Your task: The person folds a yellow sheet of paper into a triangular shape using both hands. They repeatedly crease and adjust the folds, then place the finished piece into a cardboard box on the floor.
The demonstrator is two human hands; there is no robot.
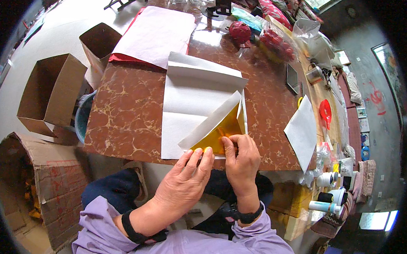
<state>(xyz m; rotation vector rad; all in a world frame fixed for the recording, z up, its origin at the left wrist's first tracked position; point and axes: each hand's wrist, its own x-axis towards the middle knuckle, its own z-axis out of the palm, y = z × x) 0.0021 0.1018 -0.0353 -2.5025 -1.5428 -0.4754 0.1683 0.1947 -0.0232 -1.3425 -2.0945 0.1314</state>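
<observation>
A piece of shiny gold foil paper (220,133), partly folded with pale edges turned up, lies on creased white sheets of paper (182,95) at the table's near edge. My left hand (184,180) rests its fingertips on the lower edge of the gold piece. The thumb and bent index finger of my right hand (241,159) pinch the gold paper near its lower right part. Part of the fold under the right fingers is hidden. To the right lies a white folded paper piece (302,133), with a yellow handle loop (299,102) showing beside it.
White sheets over red paper (156,33) lie at the table's far left. A phone (292,79), a dragon fruit (240,31) and bagged red fruit (278,45) are farther right. A red spoon (325,112) and thread spools (325,179) sit beyond the right edge. Cardboard boxes (63,90) stand left.
</observation>
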